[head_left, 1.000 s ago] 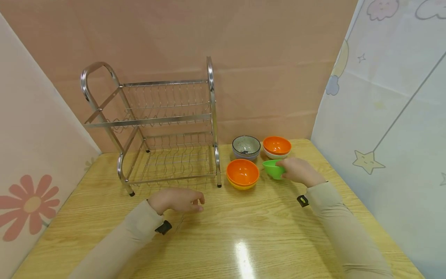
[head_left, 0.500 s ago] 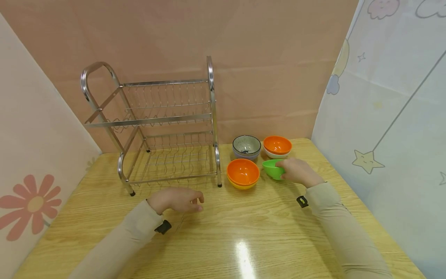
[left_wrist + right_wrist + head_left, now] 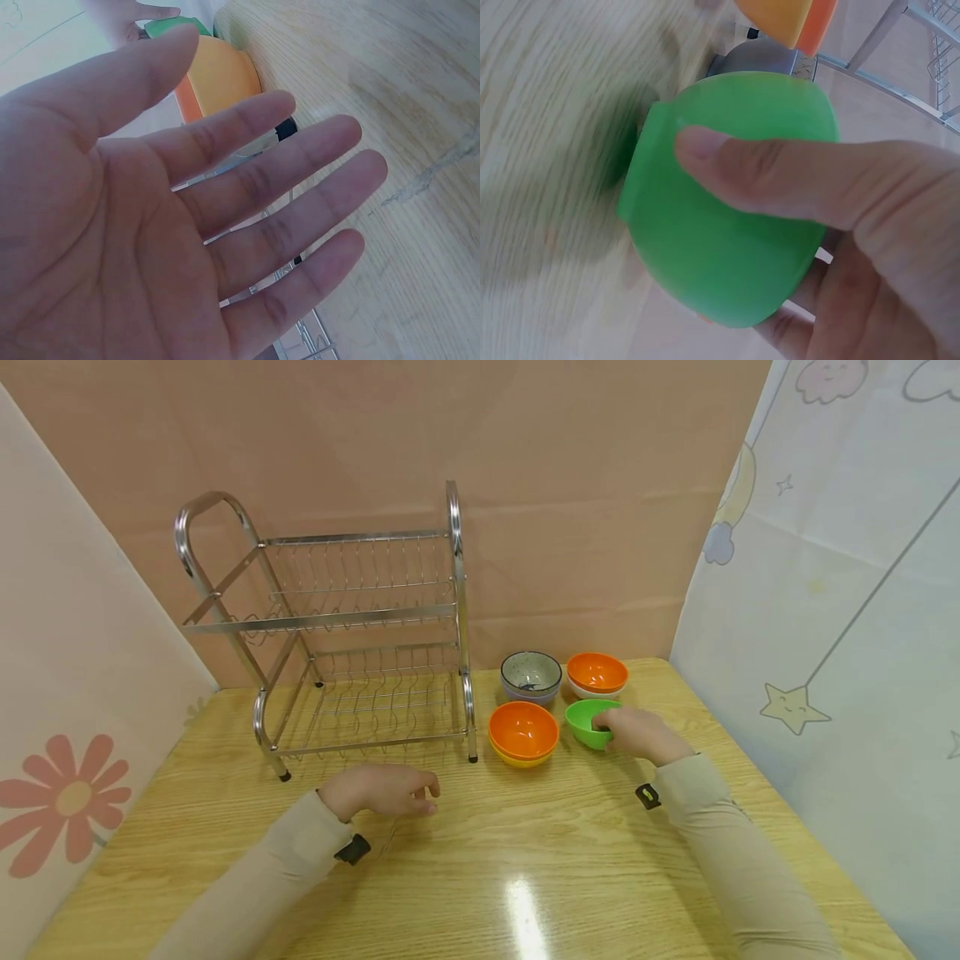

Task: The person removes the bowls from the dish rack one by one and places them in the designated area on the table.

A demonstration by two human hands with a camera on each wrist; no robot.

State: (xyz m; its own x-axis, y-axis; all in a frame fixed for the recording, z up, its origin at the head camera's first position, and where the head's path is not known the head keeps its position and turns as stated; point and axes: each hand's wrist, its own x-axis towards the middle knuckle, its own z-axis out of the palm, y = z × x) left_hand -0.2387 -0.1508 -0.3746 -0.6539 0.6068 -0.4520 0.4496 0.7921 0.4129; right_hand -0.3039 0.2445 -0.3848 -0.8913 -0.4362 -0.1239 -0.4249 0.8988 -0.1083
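A green bowl [image 3: 587, 727] stands at the right of the bowl group, gripped at its near right side by my right hand [image 3: 639, 735]. In the right wrist view the thumb [image 3: 765, 169] lies along the green bowl's outer wall, and other fingers [image 3: 795, 322] show beyond its rim. Whether its foot touches the table cannot be told. My left hand [image 3: 382, 790] hangs over the table in front of the rack with nothing in it. The left wrist view shows its palm and spread, nearly straight fingers [image 3: 255, 180].
Left of the green bowl sits an orange bowl in a yellow one [image 3: 522, 735]. Behind are a speckled grey bowl [image 3: 530, 675] on a bluish one, and an orange bowl [image 3: 597, 673] on a white one. A two-tier metal dish rack [image 3: 367, 747] stands at the left.
The green bowl has gone from tilted to more level, its opening now turned further up. My right hand turned slightly with it. The left hand has stayed in place.
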